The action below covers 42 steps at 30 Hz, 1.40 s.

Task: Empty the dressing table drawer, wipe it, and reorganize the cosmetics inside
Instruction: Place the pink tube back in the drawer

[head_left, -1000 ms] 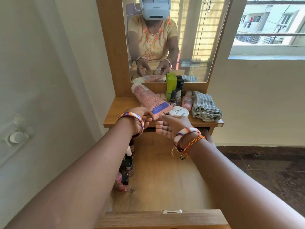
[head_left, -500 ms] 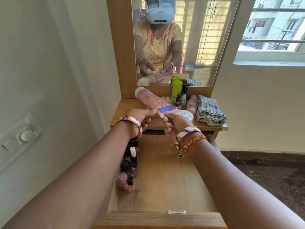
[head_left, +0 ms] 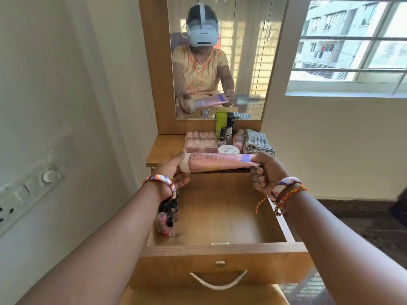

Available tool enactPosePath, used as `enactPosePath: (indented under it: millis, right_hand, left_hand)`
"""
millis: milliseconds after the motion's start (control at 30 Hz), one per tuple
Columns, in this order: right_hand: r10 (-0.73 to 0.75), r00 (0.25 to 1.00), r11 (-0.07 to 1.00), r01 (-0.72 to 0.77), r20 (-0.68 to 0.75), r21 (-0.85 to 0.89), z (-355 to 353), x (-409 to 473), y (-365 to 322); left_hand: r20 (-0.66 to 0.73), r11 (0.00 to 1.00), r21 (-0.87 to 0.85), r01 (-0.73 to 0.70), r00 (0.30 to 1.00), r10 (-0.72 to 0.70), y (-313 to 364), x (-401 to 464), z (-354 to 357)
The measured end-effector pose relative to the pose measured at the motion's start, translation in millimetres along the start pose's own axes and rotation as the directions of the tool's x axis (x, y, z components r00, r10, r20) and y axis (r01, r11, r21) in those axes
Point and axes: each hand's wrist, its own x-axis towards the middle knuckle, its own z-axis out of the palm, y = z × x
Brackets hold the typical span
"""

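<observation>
Pink tube (head_left: 217, 162) held level: left hand (head_left: 174, 172) grips cap end, right hand (head_left: 265, 172) pinches crimp. Probably light, squashy; hold ends.

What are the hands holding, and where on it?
A pink tube: left hand grips the cap end, right hand pinches the flat crimped end.
</observation>
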Motion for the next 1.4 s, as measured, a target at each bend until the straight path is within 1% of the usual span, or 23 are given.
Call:
enactPosePath:
  millis: [67,133,167,233,267,333,400,467,500,567,667,733,767,800,867,933,967,1000,1100,1267,1400]
  right_hand:
    - [0.040,0.998,0.995,-0.044,-0.049,-0.094,-11,-6,6]
    - [0.073,0.987,0.966,-0.106,-0.145,-0.234,-20,-12,12]
    - [0.072,0.977,0.937,-0.134,-0.199,-0.322,-24,-14,16]
    - [0.046,0.962,0.845,-0.180,-0.268,-0.504,-29,-17,24]
    - [0.026,0.960,0.788,-0.192,-0.279,-0.585,-32,-18,28]
    - [0.007,0.969,0.678,-0.186,-0.247,-0.711,-35,-18,36]
    - [-0.001,0.977,0.554,-0.177,-0.213,-0.813,-35,-17,42]
    - [-0.018,0.985,0.328,-0.154,-0.169,-0.932,-32,-14,45]
    - [0.009,0.988,0.230,-0.153,-0.155,-0.961,-31,-15,46]
    - [0.085,0.983,0.084,-0.169,-0.162,-0.982,-27,-17,49]
    - [0.176,0.971,-0.137,-0.139,-0.163,-0.981,-23,-20,54]
    - [0.254,0.954,-0.163,-0.117,-0.156,-0.980,-21,-21,56]
    - [0.277,0.949,-0.160,-0.108,-0.150,-0.981,-21,-20,58]
    - [0.268,0.955,-0.179,-0.081,-0.128,-0.980,-23,-15,61]
    - [0.253,0.960,-0.297,-0.040,-0.120,-0.954,-25,-6,68]
    - [0.282,0.950,-0.478,0.016,-0.135,-0.878,-19,-6,72]
    - [0.293,0.944,-0.555,0.039,-0.151,-0.831,-12,-10,71]
    - [0.296,0.944,-0.601,0.066,-0.145,-0.796,-8,-11,72]
    - [0.337,0.928,-0.668,0.118,-0.158,-0.735,3,-19,70]
    - [0.296,0.946,-0.708,0.125,-0.132,-0.696,12,-21,68]
    - [0.285,0.952,-0.718,0.132,-0.116,-0.683,9,-19,70]
  left_hand:
    - [0.011,0.998,0.066,-0.022,1.000,0.022,-14,-4,3]
    - [0.028,0.991,0.132,-0.036,0.999,0.032,-27,-7,4]
    - [0.051,0.987,0.157,-0.029,0.998,0.021,-34,-8,3]
    - [0.117,0.975,0.224,-0.006,0.993,-0.021,-46,-9,0]
    - [0.156,0.963,0.269,0.006,0.987,-0.050,-51,-9,-2]
    - [0.228,0.929,0.369,0.022,0.967,-0.114,-59,-14,-5]
    - [0.258,0.887,0.460,0.045,0.949,-0.181,-65,-17,-9]
    - [0.251,0.848,0.524,0.074,0.939,-0.237,-71,-17,-15]
    - [0.245,0.831,0.549,0.091,0.933,-0.264,-74,-16,-18]
    - [0.230,0.791,0.599,0.122,0.920,-0.316,-79,-15,-21]
    - [0.206,0.653,0.753,0.078,0.915,-0.347,-80,-17,-21]
    - [0.222,0.548,0.837,0.000,0.914,-0.339,-81,-17,-21]
    - [0.235,0.495,0.868,-0.040,0.911,-0.339,-81,-16,-22]
    - [0.244,0.453,0.889,-0.069,0.908,-0.341,-82,-15,-22]
    - [0.257,0.380,0.918,-0.118,0.905,-0.340,-84,-14,-24]
    - [0.278,0.312,0.934,-0.173,0.902,-0.331,-85,-14,-24]
    - [0.290,0.295,0.935,-0.195,0.901,-0.322,-85,-14,-24]
    - [0.304,0.290,0.933,-0.214,0.899,-0.315,-85,-14,-24]
    - [0.332,0.287,0.927,-0.242,0.885,-0.325,-85,-14,-25]
    - [0.349,0.273,0.926,-0.261,0.866,-0.357,-83,-15,-24]
    - [0.360,0.236,0.928,-0.289,0.862,-0.357,-81,-18,-23]
